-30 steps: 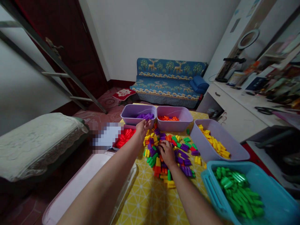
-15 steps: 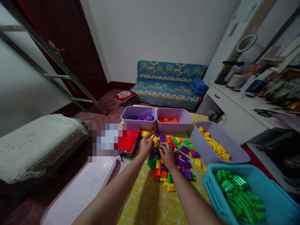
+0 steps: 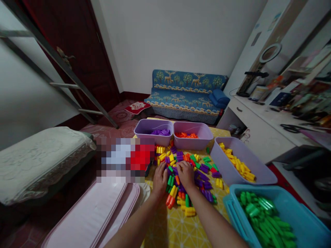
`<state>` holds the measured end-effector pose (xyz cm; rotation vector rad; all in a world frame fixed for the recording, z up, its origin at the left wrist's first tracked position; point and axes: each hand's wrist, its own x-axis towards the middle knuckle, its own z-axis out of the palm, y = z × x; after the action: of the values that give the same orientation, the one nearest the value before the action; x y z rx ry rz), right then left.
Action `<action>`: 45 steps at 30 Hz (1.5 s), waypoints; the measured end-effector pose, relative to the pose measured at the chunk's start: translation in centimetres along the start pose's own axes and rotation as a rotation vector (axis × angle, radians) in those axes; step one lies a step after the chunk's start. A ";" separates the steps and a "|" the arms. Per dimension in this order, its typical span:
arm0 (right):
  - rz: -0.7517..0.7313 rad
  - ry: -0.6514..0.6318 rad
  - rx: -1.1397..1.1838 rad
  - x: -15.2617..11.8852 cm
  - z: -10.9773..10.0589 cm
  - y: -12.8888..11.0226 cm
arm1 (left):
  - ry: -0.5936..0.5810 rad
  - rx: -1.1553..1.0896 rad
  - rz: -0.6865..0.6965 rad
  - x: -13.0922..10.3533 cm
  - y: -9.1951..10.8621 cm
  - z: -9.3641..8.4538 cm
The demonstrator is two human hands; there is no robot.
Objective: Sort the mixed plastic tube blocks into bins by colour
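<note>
A pile of small finger-shaped plastic building pieces (image 3: 204,176) in purple, yellow, green, orange and red is spread over the table. At the pile's left side lies my left hand (image 3: 160,178), fingers forward and slightly bent, with no piece visible in it. My right hand (image 3: 185,175) rests on the middle of the pile, its fingers apart and curved down over the pieces; what lies under them is hidden. Between the hands are green pieces (image 3: 170,182) and an orange piece (image 3: 177,179). A yellow-and-orange cluster (image 3: 171,197) sits nearer to me.
Purple bins (image 3: 153,140) (image 3: 193,144) at the back hold purple and orange pieces. Another purple bin (image 3: 263,175) holds yellow ones, and a blue bin (image 3: 307,220) green ones. Pink lids (image 3: 85,213) lie left, below a blurred patch with red. A yellow patterned cloth (image 3: 178,227) covers the table.
My left hand has drawn back toward me and lowered from the yellow pieces. My right hand has shifted slightly nearer. Pieces between the hands have spread, and the yellow-and-orange cluster has moved nearer.
</note>
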<state>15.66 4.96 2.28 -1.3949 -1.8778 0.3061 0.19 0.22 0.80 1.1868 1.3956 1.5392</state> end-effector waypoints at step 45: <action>0.914 0.883 1.217 6.1 -15.5 5.3 | -0.251 0.500 0.286 2.8 -1.6 -0.1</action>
<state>29.53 8.65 12.33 -1.0536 -0.0845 0.8886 -0.82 3.04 -0.34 1.8818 1.5331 1.1913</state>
